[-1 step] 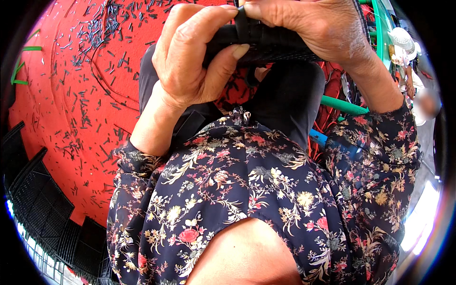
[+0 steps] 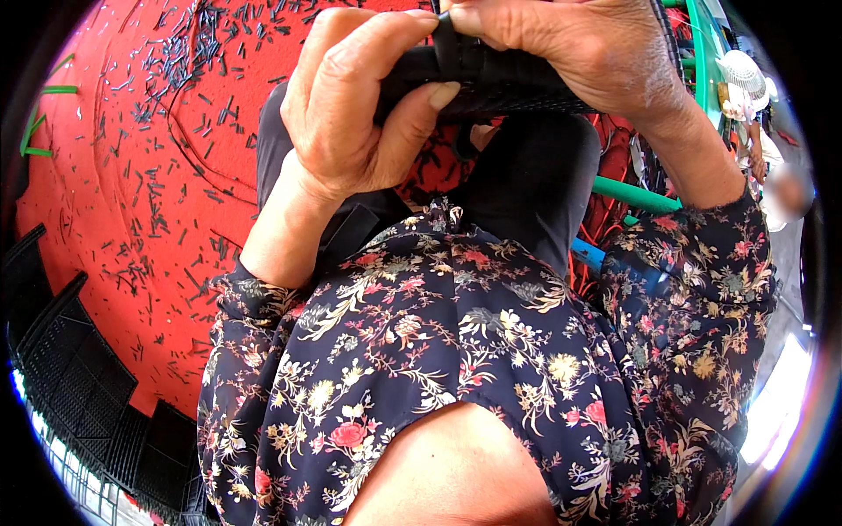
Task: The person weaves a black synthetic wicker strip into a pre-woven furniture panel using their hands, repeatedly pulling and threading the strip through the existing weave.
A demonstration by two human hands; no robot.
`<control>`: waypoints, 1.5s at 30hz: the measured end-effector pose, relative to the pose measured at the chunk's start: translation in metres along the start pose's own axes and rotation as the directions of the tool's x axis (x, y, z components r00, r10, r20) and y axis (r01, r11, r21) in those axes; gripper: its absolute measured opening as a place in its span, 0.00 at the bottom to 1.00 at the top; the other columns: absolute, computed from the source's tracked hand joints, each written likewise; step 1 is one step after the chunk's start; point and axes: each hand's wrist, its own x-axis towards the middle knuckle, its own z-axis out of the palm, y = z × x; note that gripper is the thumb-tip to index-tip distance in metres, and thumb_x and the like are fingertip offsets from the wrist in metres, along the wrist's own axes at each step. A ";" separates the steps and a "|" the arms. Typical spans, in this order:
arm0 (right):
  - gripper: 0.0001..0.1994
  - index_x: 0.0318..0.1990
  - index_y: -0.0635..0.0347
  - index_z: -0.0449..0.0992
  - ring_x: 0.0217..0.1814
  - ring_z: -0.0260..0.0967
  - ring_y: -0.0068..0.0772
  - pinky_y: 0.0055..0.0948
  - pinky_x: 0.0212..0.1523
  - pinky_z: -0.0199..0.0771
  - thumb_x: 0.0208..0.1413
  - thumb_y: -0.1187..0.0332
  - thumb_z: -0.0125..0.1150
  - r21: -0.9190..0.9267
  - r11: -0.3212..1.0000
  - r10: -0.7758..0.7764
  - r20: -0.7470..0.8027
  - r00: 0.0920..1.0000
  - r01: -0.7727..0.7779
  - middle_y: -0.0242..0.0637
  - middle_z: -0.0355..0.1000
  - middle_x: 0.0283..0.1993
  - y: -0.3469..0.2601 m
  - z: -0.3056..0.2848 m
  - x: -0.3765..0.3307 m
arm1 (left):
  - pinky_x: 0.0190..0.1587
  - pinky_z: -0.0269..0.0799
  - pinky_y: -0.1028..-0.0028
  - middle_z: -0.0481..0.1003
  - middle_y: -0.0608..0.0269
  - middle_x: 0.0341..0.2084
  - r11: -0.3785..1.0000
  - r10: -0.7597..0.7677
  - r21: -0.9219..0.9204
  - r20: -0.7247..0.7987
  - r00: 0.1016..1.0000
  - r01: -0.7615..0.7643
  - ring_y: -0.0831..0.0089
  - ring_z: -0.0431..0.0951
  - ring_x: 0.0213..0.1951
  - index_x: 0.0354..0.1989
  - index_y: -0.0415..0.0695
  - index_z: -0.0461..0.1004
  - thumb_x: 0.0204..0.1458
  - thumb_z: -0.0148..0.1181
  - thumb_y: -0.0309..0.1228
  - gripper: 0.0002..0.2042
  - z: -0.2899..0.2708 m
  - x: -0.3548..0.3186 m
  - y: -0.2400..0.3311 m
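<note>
A black woven piece with a thick wrapped edge (image 2: 517, 72) lies across the top of the view, above my dark-trousered knees. A flat black strip (image 2: 447, 51) is looped over that edge. My left hand (image 2: 355, 110) presses its index finger on the strip's top, while its thumb braces the edge from below. From the other side, my right hand (image 2: 583, 53) pinches the same strip between thumb and fingers, its fingertips partly hidden beyond the upper rim. Both hands are closed, almost meeting at the strip.
Many short black scraps (image 2: 153, 206) litter the red floor (image 2: 105, 263) on the left. Black woven panels (image 2: 74, 368) stand at lower left. Green tubing (image 2: 636, 195) and a blue tube (image 2: 588, 254) are at right. Another person (image 2: 776, 175) is at far right, near a pale hat (image 2: 744, 74).
</note>
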 end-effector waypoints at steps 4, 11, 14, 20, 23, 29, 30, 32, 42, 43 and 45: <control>0.07 0.31 0.65 0.71 0.33 0.63 0.17 0.18 0.34 0.65 0.46 0.86 0.54 -0.012 1.000 -0.015 0.016 1.000 0.015 0.29 0.66 0.31 0.004 0.002 -0.001 | 0.38 0.68 0.72 0.73 0.51 0.37 1.000 -0.002 -0.009 -0.002 1.000 0.002 0.64 0.71 0.36 0.44 0.30 0.66 0.41 0.65 0.23 0.22 0.000 -0.004 -0.001; 0.06 0.31 0.65 0.70 0.33 0.63 0.17 0.18 0.35 0.66 0.47 0.85 0.54 0.028 0.999 0.017 -0.020 1.000 -0.017 0.29 0.66 0.30 0.007 0.004 -0.002 | 0.37 0.68 0.72 0.73 0.51 0.36 0.999 -0.022 -0.038 0.003 1.000 0.022 0.65 0.71 0.35 0.44 0.30 0.66 0.40 0.66 0.23 0.22 0.001 -0.005 -0.002; 0.06 0.31 0.65 0.71 0.33 0.63 0.17 0.18 0.35 0.66 0.47 0.85 0.54 0.021 0.999 0.040 -0.009 0.999 -0.040 0.29 0.66 0.30 0.008 0.003 -0.002 | 0.36 0.69 0.73 0.73 0.51 0.35 1.000 0.005 -0.003 0.013 1.000 -0.005 0.65 0.71 0.34 0.44 0.30 0.66 0.40 0.65 0.22 0.21 0.000 -0.003 -0.001; 0.06 0.31 0.65 0.71 0.33 0.63 0.16 0.18 0.35 0.65 0.47 0.85 0.54 0.038 0.992 0.117 0.006 0.993 -0.118 0.29 0.67 0.30 0.009 0.002 -0.004 | 0.34 0.70 0.74 0.73 0.49 0.33 0.998 -0.031 -0.056 0.017 0.999 0.032 0.66 0.71 0.31 0.43 0.29 0.67 0.40 0.65 0.21 0.20 0.001 -0.002 0.000; 0.06 0.31 0.65 0.71 0.33 0.63 0.16 0.17 0.34 0.65 0.47 0.85 0.54 0.007 0.994 0.113 0.009 0.994 -0.113 0.29 0.67 0.30 0.008 0.001 -0.004 | 0.33 0.70 0.75 0.73 0.49 0.34 1.000 -0.009 -0.027 0.054 0.999 0.011 0.66 0.72 0.31 0.43 0.29 0.67 0.40 0.65 0.21 0.20 -0.001 0.000 0.000; 0.06 0.31 0.65 0.70 0.31 0.63 0.15 0.15 0.31 0.65 0.47 0.86 0.53 -0.124 0.992 0.021 -0.082 0.996 -0.032 0.29 0.67 0.30 0.000 0.010 -0.007 | 0.33 0.70 0.74 0.74 0.48 0.34 0.999 0.005 -0.045 0.008 1.000 -0.004 0.66 0.72 0.31 0.43 0.29 0.67 0.40 0.65 0.22 0.20 0.002 -0.002 -0.003; 0.06 0.31 0.65 0.70 0.31 0.63 0.14 0.15 0.31 0.65 0.47 0.86 0.53 -0.110 0.993 0.023 -0.073 0.997 -0.031 0.29 0.67 0.29 0.002 0.009 -0.007 | 0.33 0.70 0.74 0.73 0.48 0.34 1.000 -0.004 -0.024 0.019 1.000 0.005 0.66 0.72 0.31 0.43 0.29 0.67 0.40 0.65 0.22 0.20 0.001 -0.001 -0.001; 0.06 0.31 0.65 0.70 0.31 0.63 0.14 0.15 0.30 0.65 0.47 0.86 0.53 -0.065 0.998 -0.008 -0.055 0.998 0.005 0.29 0.67 0.29 0.008 0.007 -0.005 | 0.33 0.70 0.74 0.73 0.48 0.35 1.000 -0.022 0.017 0.038 0.999 0.021 0.66 0.71 0.32 0.43 0.29 0.67 0.40 0.65 0.21 0.21 -0.001 0.000 0.002; 0.05 0.32 0.66 0.71 0.32 0.64 0.15 0.16 0.33 0.66 0.48 0.83 0.54 0.011 0.980 0.200 -0.014 0.980 -0.200 0.29 0.68 0.30 -0.003 0.004 -0.002 | 0.34 0.69 0.74 0.73 0.48 0.34 0.999 -0.017 -0.031 0.015 1.000 0.018 0.66 0.72 0.32 0.43 0.29 0.67 0.40 0.65 0.21 0.20 0.001 -0.001 0.000; 0.05 0.32 0.66 0.72 0.32 0.64 0.15 0.16 0.33 0.66 0.48 0.83 0.55 0.002 0.967 0.254 -0.018 0.967 -0.254 0.29 0.69 0.30 -0.009 0.005 -0.001 | 0.34 0.70 0.74 0.74 0.48 0.34 1.000 -0.017 -0.026 0.019 1.000 0.017 0.66 0.72 0.32 0.42 0.30 0.68 0.40 0.65 0.21 0.20 0.000 -0.001 0.000; 0.05 0.34 0.66 0.72 0.31 0.64 0.15 0.16 0.33 0.66 0.48 0.82 0.55 -0.003 0.936 0.353 -0.026 0.935 -0.353 0.29 0.69 0.30 -0.020 0.006 0.001 | 0.33 0.70 0.74 0.74 0.48 0.33 1.000 -0.012 -0.014 0.028 1.000 0.012 0.65 0.72 0.32 0.42 0.30 0.69 0.40 0.65 0.21 0.19 0.000 0.000 0.001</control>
